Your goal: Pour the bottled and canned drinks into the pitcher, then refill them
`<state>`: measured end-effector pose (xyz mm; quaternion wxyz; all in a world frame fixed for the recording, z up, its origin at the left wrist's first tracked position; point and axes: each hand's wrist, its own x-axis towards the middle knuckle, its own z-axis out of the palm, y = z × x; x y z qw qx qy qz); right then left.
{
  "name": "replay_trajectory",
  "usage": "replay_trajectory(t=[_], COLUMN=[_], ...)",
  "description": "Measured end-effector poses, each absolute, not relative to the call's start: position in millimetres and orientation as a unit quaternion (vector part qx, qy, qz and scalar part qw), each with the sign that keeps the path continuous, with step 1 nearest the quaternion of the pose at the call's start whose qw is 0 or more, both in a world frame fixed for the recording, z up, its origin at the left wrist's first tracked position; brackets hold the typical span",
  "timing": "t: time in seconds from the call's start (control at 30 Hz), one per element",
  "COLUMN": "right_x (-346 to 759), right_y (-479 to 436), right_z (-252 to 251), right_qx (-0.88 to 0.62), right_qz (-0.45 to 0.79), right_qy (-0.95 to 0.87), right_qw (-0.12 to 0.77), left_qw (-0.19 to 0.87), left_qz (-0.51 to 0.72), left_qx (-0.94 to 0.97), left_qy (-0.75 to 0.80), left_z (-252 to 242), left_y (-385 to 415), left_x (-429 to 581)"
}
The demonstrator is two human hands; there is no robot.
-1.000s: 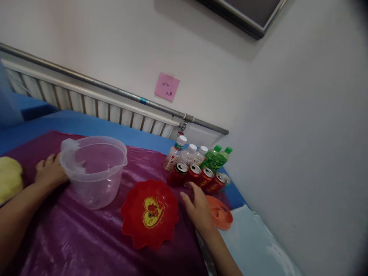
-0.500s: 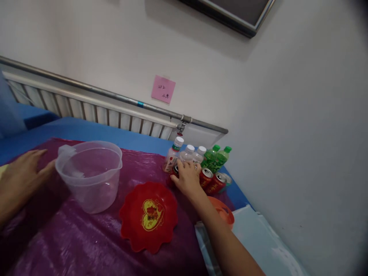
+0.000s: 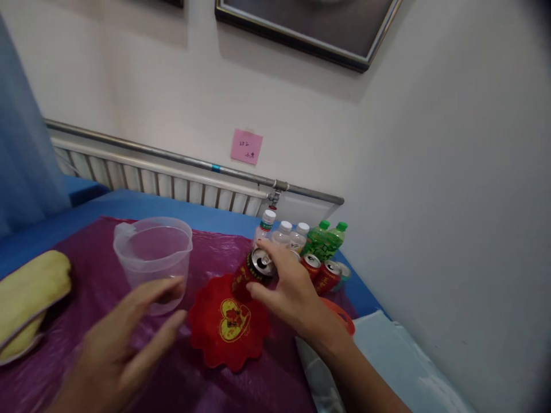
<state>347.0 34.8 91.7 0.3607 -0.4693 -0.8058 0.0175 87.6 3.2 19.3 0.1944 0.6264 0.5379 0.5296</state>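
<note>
My right hand [image 3: 286, 287] is closed around a red drink can [image 3: 247, 275], whose opened top faces up and toward me. The can is over the far edge of a red scalloped plate [image 3: 210, 338] with a yellow heart print. My left hand [image 3: 124, 338] is open, thumb and fingers apart, in front of a clear plastic measuring jug [image 3: 155, 261] and left of the plate. Whether its fingertips touch the jug cannot be made out.
Clear bottles [image 3: 282, 232] with white caps, green bottles [image 3: 321, 238] and more red cans [image 3: 328, 276] stand at the back right. An orange container [image 3: 344, 315] is partly behind my right arm. Yellow padded items [image 3: 34, 287] lie at left on the purple sheet [image 3: 90, 252].
My right hand has lifted the red can out of the group and brought it left toward the plate. My left hand has moved right, past the front of the jug.
</note>
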Motion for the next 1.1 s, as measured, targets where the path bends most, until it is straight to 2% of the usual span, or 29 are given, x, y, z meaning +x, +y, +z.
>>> replay_trajectory(t=[0.07, 0.23, 0.3, 0.37, 0.43, 0.53, 0.6, 0.7, 0.87, 1.1], right_x=[335, 303, 293, 289, 293, 310, 324, 343, 370, 407], right_y=[18, -6, -9, -7, -1, 14, 27, 43, 57, 75], right_z=[97, 92, 90, 90, 89, 80, 67, 40, 7, 11], right_qx=[-0.446, -0.411, -0.407, -0.405, -0.413, -0.446, -0.469, -0.496, -0.521, -0.524], right_qz=[0.073, 0.237, 0.307, 0.362, 0.382, 0.346, 0.313, 0.294, 0.281, 0.236], right_qy=[-0.808, -0.791, -0.773, -0.759, -0.751, -0.742, -0.734, -0.715, -0.694, -0.707], right_qw=[0.379, 0.387, 0.377, 0.359, 0.345, 0.361, 0.379, 0.395, 0.41, 0.413], left_qw=[0.29, 0.662, 0.745, 0.761, 0.711, 0.542, 0.44, 0.327, 0.039, -0.16], left_qz=[0.505, 0.381, 0.366, 0.389, 0.438, 0.505, 0.505, 0.445, 0.275, 0.115], left_qx=[0.633, 0.55, 0.484, 0.43, 0.409, 0.413, 0.432, 0.491, 0.613, 0.722], left_qy=[0.51, 0.338, 0.277, 0.291, 0.369, 0.53, 0.604, 0.674, 0.74, 0.663], left_z=[24, 10, 3, 2, 9, 36, 61, 99, 126, 120], left_y=[4, 3, -5, -14, -20, -14, -3, 17, 46, 69], left_x=[103, 108, 104, 97, 84, 52, 29, 7, -5, -32])
